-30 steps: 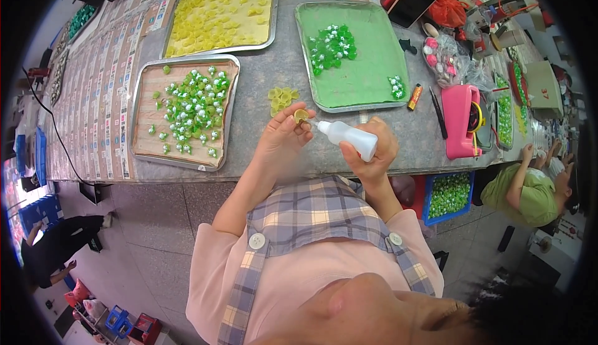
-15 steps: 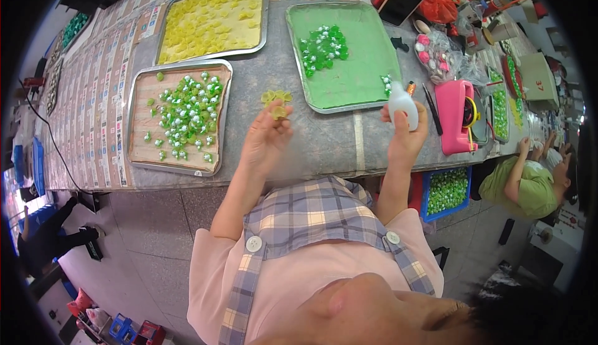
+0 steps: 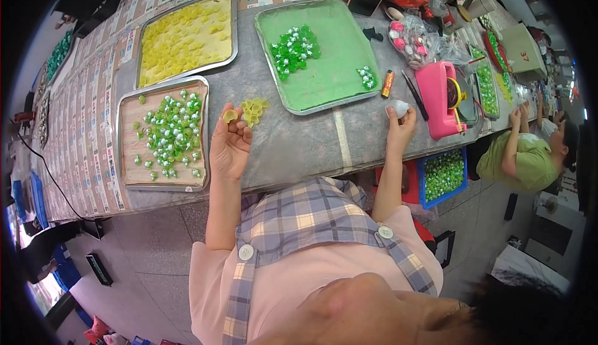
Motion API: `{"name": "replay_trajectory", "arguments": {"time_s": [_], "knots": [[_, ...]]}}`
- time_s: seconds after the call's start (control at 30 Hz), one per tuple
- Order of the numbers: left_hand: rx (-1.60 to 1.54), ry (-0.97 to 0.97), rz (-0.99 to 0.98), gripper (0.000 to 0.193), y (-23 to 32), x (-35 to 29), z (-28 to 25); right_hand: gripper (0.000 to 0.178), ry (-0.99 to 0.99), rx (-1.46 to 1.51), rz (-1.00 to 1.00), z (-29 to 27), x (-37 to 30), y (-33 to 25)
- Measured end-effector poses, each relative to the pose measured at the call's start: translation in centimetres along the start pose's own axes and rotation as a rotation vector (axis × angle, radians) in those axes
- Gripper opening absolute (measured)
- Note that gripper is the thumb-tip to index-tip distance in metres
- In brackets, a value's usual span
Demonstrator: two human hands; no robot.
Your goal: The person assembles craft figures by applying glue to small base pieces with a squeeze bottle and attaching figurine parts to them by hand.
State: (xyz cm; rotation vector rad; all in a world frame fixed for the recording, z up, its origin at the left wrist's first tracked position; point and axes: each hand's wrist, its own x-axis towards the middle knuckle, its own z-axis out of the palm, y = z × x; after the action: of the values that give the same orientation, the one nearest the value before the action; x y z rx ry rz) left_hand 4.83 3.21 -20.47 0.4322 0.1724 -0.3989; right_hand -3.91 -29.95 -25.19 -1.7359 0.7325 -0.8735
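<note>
Pinched between the fingertips of my left hand (image 3: 230,149) is a small yellow cup-shaped piece (image 3: 230,116), its hollow side showing. Right beside those fingers a little heap of similar yellow pieces (image 3: 254,109) lies on the grey table cover. My right hand (image 3: 400,130) is closed round a small white squeeze bottle (image 3: 400,107), much of which the fingers hide. Left of my left hand, a brown-lined tray (image 3: 132,158) holds many green-and-white beads (image 3: 171,130). Ahead, a green-lined tray (image 3: 339,46) carries a large and a small cluster of green pieces with white tops.
A tray of yellow pieces (image 3: 215,27) lies far left. On the right are an orange tube (image 3: 387,83), a black pen-like tool (image 3: 414,94), a pink tape dispenser (image 3: 436,99) and a bag of pink-and-white pieces (image 3: 411,37). Below the table edge sits a blue crate (image 3: 444,202). A person in green (image 3: 517,158) works at right.
My left hand has moved left and turned palm up with the yellow piece. My right hand has tipped the bottle over from upright. The whole view has shifted somewhat.
</note>
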Motion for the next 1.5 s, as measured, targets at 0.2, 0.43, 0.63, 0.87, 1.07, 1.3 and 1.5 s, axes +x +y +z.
{"name": "replay_trajectory", "arguments": {"time_s": [0.2,0.43,0.63,0.87,1.07,1.3,1.5], "knots": [[0.014,0.020,0.003,0.034,-0.3,-0.1,-0.1,0.029,0.250,-0.452,-0.709,2.8,-0.9,-8.4],[0.031,-0.010,-0.101,0.035,-1.8,-0.6,0.4,0.016,-0.565,-0.343,-0.661,13.8,1.2,-7.1],[0.040,-0.012,-0.108,0.033,-1.8,-1.2,-0.1,0.015,-0.662,-0.599,-0.719,16.6,1.0,-5.6],[0.068,-0.040,-0.165,0.034,-2.4,-0.7,0.6,0.025,-0.909,0.086,-0.123,11.8,-1.2,-9.7],[0.161,-0.041,-0.217,0.035,-3.1,-1.1,1.6,0.027,-1.133,0.529,0.312,10.3,-5.9,-10.5],[0.154,-0.017,-0.248,0.038,-3.4,-1.2,2.0,0.021,-1.096,0.415,0.297,9.7,-7.6,-10.7],[0.132,-0.046,-0.282,0.038,-3.7,-1.4,1.8,0.020,-1.078,0.545,0.345,9.4,-7.2,-10.1]]}}
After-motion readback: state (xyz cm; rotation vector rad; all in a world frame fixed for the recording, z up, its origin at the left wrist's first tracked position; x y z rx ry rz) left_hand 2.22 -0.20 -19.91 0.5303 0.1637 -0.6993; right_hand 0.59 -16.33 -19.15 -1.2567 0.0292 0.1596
